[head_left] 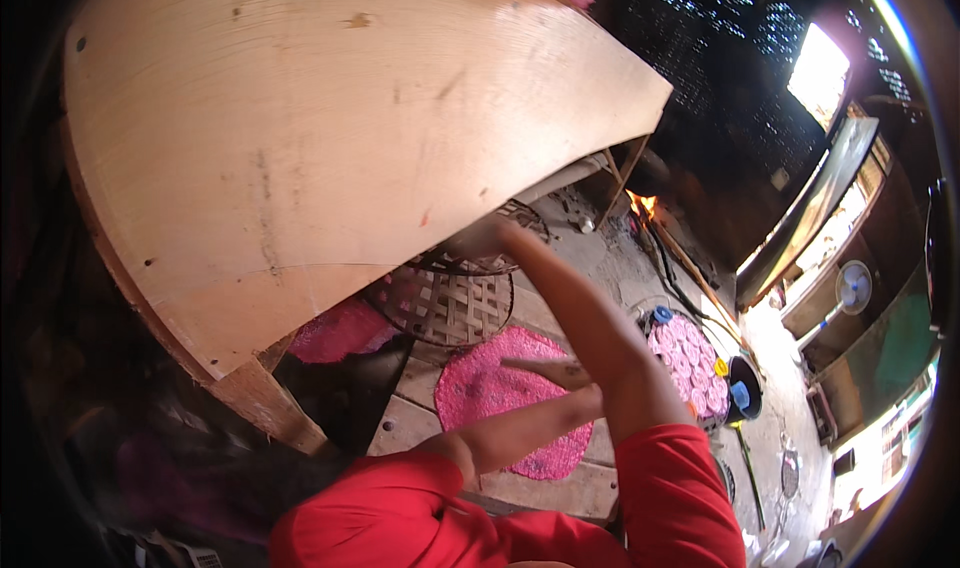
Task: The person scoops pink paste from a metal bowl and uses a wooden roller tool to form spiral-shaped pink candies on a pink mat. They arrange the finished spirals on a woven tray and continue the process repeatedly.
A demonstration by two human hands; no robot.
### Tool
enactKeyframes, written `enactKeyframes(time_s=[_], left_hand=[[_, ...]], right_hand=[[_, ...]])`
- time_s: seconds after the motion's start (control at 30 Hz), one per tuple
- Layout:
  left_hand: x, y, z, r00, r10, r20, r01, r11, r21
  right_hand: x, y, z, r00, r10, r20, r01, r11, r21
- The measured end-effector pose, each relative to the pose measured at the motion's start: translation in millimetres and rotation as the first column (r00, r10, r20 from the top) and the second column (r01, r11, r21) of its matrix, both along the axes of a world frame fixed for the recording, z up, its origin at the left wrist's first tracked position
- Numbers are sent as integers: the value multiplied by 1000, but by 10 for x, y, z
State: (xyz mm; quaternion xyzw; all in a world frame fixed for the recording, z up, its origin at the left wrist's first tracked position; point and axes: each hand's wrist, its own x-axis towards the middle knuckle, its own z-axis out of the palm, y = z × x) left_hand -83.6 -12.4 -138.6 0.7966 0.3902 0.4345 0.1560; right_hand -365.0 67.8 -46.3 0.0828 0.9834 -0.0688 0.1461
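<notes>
My right arm reaches forward under the edge of a tilted plywood board (pixel 330 148). At its end, my right hand (pixel 482 240) is shaded and blurred at the rim of a woven basket (pixel 450 308); its fingers cannot be made out. My left arm crosses low toward the right, passing behind the right arm. There, my left hand (pixel 560 370) is partly covered, and a pale, narrow shape points left from it over a round, bright pink sheet (pixel 490 398) with a rough surface. Whether that hand holds anything cannot be told. The pink sheet lies on wooden planks (pixel 400 418).
Another pink sheet (pixel 340 330) lies under the board's near edge. At right stand a container of round pink pieces (pixel 685 353) and a black bucket (pixel 745 388). A small fire (pixel 643 206) burns farther back beside long sticks. A fan (pixel 852 286) stands at far right.
</notes>
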Motion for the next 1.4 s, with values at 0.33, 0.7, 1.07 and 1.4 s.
enactKeyframes(time_s=[0.33,0.7,1.07,1.4], left_hand=[[-312,-491,-258,991,67,-119,-48,987,156],[-493,-963,-262,864,318,-391,-169,914,370],[-417,-1330,-981,746,428,-510,-191,871,453],[-555,-1518,-955,769,383,-511,-252,918,307]], right_hand=[[2361,397,1251,843,-537,-27,537,842,51],[5854,-48,1222,176,-946,-273,-351,199,-915],[6282,544,-390,-409,-903,-132,-786,422,-452],[6101,1191,-1326,-285,-954,-97,-902,301,-309]])
